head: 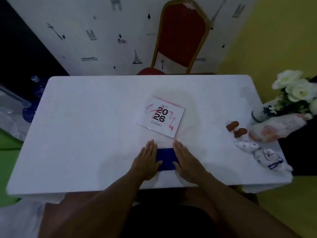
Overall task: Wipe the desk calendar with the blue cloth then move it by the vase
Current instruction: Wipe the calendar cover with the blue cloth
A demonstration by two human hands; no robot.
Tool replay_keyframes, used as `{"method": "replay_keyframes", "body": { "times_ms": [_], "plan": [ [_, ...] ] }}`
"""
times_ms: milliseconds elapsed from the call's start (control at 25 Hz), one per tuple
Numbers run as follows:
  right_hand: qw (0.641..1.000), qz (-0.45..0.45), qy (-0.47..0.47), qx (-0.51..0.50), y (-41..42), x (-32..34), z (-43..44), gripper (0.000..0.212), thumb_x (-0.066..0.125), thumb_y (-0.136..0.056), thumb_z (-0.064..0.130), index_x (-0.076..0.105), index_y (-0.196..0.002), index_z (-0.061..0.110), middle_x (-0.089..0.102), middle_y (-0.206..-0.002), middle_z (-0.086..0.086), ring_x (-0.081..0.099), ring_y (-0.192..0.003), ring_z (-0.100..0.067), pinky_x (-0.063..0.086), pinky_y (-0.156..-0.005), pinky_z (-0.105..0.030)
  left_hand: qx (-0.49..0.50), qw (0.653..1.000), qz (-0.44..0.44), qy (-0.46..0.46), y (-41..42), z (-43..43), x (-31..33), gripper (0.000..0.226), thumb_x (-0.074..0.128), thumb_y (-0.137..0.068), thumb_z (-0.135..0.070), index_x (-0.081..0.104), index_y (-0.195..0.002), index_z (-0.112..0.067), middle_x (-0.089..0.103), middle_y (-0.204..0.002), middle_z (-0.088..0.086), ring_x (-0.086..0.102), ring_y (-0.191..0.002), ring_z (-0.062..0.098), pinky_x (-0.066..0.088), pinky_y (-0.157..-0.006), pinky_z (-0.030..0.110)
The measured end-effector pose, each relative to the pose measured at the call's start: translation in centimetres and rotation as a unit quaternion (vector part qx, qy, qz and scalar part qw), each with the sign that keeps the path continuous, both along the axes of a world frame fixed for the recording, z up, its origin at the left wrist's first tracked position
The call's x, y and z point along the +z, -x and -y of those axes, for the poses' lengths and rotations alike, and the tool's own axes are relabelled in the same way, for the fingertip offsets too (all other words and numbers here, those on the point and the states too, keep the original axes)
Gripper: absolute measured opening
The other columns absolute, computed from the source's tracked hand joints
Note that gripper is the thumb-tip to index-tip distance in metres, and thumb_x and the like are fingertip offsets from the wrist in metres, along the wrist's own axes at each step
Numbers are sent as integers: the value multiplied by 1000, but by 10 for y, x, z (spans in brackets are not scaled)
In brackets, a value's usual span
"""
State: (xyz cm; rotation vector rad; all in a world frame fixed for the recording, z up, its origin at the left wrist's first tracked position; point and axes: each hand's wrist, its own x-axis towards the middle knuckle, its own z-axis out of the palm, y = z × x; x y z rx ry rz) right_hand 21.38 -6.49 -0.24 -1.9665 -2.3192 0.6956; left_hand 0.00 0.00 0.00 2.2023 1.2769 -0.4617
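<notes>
A white desk calendar [161, 116] marked "2026" stands on the white table [85, 134], right of centre. Just in front of it a folded blue cloth [166, 158] lies flat near the table's front edge. My left hand [146, 162] rests flat on the cloth's left side, fingers together and stretched out. My right hand [186, 160] lies flat on the cloth's right side the same way. Neither hand grips the cloth. The vase [261, 113] with white flowers [296, 88] stands at the table's far right edge.
Two small brown figures [236, 128], a pale pink-and-white bundle [274, 129] and white cloth figures [264, 153] lie on the table's right side, in front of the vase. A red chair [181, 36] stands behind the table. Blue bottles [32, 100] stand on the floor at the left.
</notes>
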Motion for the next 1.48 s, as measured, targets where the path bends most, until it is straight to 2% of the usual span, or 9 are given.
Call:
{"method": "replay_keyframes", "body": {
  "times_ms": [160, 320, 440, 520, 680, 920, 1200, 1320, 1480],
  "plan": [
    [995, 4, -6, 100, 6, -18, 13, 77, 55, -102, 40, 22, -162, 6, 17, -172, -10, 19, -158, -23, 16, -129, -39, -37, 999, -19, -20, 28, 23, -16, 106, 36, -95, -74, -16, -164, -14, -27, -169, 5, -19, -160, 20, -5, -128, 37],
    [985, 71, -59, 149, -2, -23, 2, 71, 78, -88, 38, 56, -146, 4, 52, -154, -15, 54, -140, -29, 46, -114, -44, -74, 995, -48, -39, 32, 20, -23, 99, 38, -99, -67, -12, -163, -10, -23, -169, 9, -16, -160, 23, -2, -131, 40],
    [970, 99, -107, 194, -7, -28, -1, 61, 82, -86, 28, 63, -139, 3, 60, -146, -17, 62, -131, -29, 51, -110, -43, -121, 982, -13, -142, 36, 15, -18, 83, 58, -99, -50, 33, -158, 4, 24, -166, 25, 32, -156, 33, 33, -126, 46],
    [967, 101, -119, 201, -9, -30, -2, 61, 81, -85, 18, 61, -140, 2, 60, -146, -18, 62, -132, -30, 52, -109, -44, -160, 971, -17, -177, 35, 11, -14, 72, 86, -78, -36, 66, -134, 6, 62, -142, 27, 66, -130, 35, 58, -103, 44],
    [969, 111, -129, 179, 0, -24, -5, 58, 85, -77, 22, 70, -131, 5, 68, -137, -17, 69, -122, -29, 55, -105, -43, -166, 968, 6, -186, 33, -2, -12, 66, 100, -54, -24, 80, -111, 2, 76, -119, 23, 78, -107, 30, 64, -89, 39],
    [986, 51, -125, 94, 41, -19, -20, 58, 76, -83, 41, 69, -129, 6, 69, -134, -16, 70, -111, -29, 58, -96, -41, -37, 997, 61, -20, 37, -18, -10, 57, 44, -108, -34, 36, -160, -12, 29, -172, 8, 37, -156, 25, 40, -121, 40],
    [994, -79, -73, 10, 51, -14, -39, 41, 80, -84, 10, 69, -123, 2, 70, -128, -19, 68, -114, -33, 56, -99, -39, 79, 991, 104, 25, 62, -39, -2, 104, 22, -89, -86, 8, -168, -20, 1, -176, -4, 4, -163, 14, 13, -131, 35],
    [974, -195, 20, -111, 40, -5, -57, 39, 62, -99, 5, 58, -137, 8, 70, -125, -14, 67, -110, -28, 51, -95, -30, 77, 988, 132, -27, 68, -68, -1, 86, 19, -100, -71, 15, -167, -16, 7, -176, 0, 6, -163, 13, 7, -129, 30],
    [931, -289, -55, -216, 23, 20, -101, 32, 56, -99, 5, 64, -130, 11, 73, -98, 4, 65, -85, 16, 47, -76, -1, 39, 984, 150, -89, 61, -105, -4, 64, 25, -108, -37, 22, -163, -5, 17, -174, 12, 15, -163, 24, 8, -131, 31]
  ]
}}
